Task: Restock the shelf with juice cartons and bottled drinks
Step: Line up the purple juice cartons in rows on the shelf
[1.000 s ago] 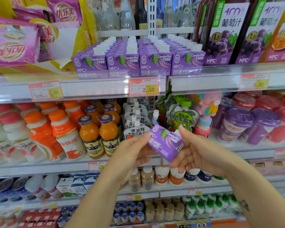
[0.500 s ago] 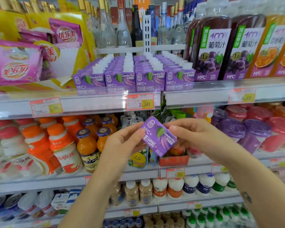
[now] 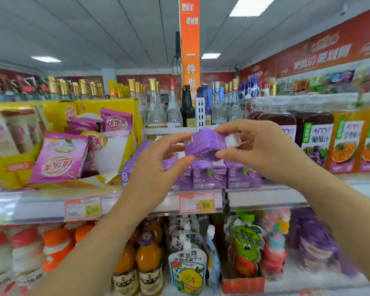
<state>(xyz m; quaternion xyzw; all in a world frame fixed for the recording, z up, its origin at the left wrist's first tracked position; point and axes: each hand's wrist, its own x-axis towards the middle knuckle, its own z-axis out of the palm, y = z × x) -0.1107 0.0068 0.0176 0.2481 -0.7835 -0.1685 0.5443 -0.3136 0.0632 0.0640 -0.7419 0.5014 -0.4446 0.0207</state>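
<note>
A small purple juice carton with a white top hangs tilted above the rows of matching purple cartons on the upper shelf. My left hand pinches its left end between thumb and fingers. Gripping the right end by the white top is my right hand. Part of the carton rows is hidden behind both hands.
Yellow boxes of pink sachets stand left of the cartons. Tall grape and orange juice bottles stand to the right, clear glass bottles behind. Orange bottles and fruit pouches fill the shelf below.
Both hands have lifted the purple carton from in front of the lower shelf up to above the carton rows. The view has tilted upward to show the ceiling.
</note>
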